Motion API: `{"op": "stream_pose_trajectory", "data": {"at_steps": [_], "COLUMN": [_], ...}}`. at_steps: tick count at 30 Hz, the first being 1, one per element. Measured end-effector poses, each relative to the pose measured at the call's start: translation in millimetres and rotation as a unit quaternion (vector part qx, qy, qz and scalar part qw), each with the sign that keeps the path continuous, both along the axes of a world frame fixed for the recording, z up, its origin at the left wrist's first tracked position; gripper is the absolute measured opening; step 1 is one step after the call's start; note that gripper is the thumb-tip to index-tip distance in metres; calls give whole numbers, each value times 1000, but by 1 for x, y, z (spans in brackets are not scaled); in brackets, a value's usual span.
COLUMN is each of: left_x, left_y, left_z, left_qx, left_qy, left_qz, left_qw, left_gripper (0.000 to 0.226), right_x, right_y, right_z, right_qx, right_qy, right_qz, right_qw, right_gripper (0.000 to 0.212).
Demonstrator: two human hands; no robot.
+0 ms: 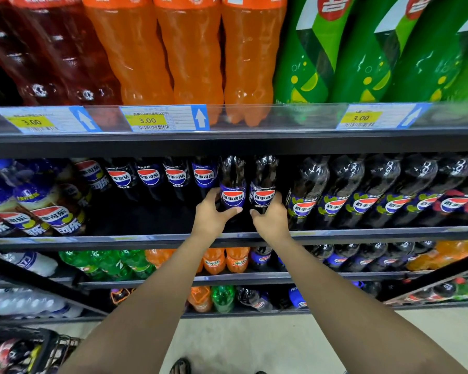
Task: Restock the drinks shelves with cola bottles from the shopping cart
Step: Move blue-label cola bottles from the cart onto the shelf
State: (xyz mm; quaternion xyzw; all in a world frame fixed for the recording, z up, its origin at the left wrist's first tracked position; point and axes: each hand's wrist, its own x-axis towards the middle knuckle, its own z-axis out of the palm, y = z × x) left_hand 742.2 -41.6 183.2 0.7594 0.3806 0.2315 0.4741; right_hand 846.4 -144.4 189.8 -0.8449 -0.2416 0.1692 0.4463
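Both my arms reach up to the middle shelf (pixel 146 240). My left hand (pixel 210 214) grips a dark cola bottle with a blue label (pixel 232 184) around its lower half. Right beside it, my right hand (pixel 270 217) grips a second cola bottle with a black label (pixel 264 182). Both bottles stand upright, side by side, inside the shelf opening. A row of cola bottles (pixel 149 176) stands further back to the left, with a dark gap in front of it. The shopping cart (pixel 46 346) shows at the bottom left with some bottles inside.
Lime-label cola bottles (pixel 362 195) fill the shelf to the right. Pale and cola bottles (pixel 33 209) lie tilted at the left. Orange (pixel 189 58), red and green bottles stand on the shelf above, behind price tags (pixel 162 118). Lower shelves hold mixed drinks. A sandalled foot (pixel 180 367) is on the floor.
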Motion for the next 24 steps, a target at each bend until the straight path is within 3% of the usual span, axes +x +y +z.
{"op": "stream_pose_trajectory", "data": {"at_steps": [9,15,17,20,24], "left_x": [1,-26,-44,-87,-177], "left_y": [-12,-35,-39,-37,-22], "left_z": [5,10,14,23,24], "left_qx": [-11,51,83,189,296], "left_qy": [36,88,112,165,276], "left_qz": [37,60,60,58,42], "left_qw": [999,993,988,966,913], "left_gripper": [62,66,62,54,57], "right_x": [-1,-34,-52,-86,-162], "right_y": [2,-11,-20,-30,-25], "right_z": [-4,9,14,21,23], "right_qx": [3,20,-8,-77,-224], "right_qy": [5,51,20,-106,-251], "right_qz": [-11,-40,-32,29,160], "right_qw": [1000,998,999,991,928], "right_gripper": [49,70,69,58,53]}}
